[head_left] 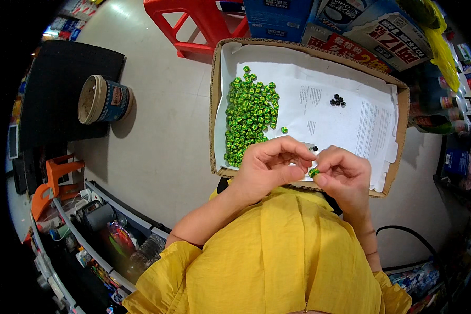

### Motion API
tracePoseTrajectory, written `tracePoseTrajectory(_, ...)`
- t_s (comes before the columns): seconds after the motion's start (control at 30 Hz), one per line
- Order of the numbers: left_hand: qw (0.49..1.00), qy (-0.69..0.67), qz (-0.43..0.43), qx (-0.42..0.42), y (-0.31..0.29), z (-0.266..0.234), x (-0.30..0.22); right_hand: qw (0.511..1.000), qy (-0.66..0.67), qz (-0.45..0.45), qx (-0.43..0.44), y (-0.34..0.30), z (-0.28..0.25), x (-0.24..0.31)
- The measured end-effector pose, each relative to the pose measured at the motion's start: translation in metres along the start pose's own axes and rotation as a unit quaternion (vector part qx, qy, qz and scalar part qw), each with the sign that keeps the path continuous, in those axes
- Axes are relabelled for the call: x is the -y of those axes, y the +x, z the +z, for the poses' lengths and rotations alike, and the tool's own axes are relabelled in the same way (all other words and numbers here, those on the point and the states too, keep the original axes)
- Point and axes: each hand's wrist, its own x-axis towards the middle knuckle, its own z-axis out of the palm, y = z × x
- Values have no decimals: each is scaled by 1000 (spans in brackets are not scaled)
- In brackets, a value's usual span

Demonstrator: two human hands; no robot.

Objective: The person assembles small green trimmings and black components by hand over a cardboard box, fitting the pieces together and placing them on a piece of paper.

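Note:
My right hand (346, 172) pinches a small green-and-yellow faceted piece (313, 172) between thumb and index finger. Close beside it, my left hand (269, 165) has curled fingers, its thumb and index fingertip near that piece; what lies inside the curl is hidden. A tiny black piece (314, 148) shows just beyond my left index finger; I cannot tell whether it is held or lying there. Both hands are over the near edge of a shallow cardboard tray (214, 112). A heap of similar green pieces (249, 112) fills its left side, and several black pieces (338, 100) cluster at the right.
Printed white paper (369, 123) lines the tray. Beyond it stand a red plastic stool (206, 26) and stacked blue boxes (275, 21). A round tub (105, 99) is at the left on a black surface (63, 89). Glass bottles (439, 112) stand to the right.

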Motion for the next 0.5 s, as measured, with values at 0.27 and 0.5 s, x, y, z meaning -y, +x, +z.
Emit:
tracePoseTrajectory(0.27,843,367,388,56,-1,-15,8,855,-361,-371,37,3,-5,1)
tracePoseTrajectory(0.5,800,422,421,74,-6,-12,8,755,-486,-438,43,-7,-10,5)
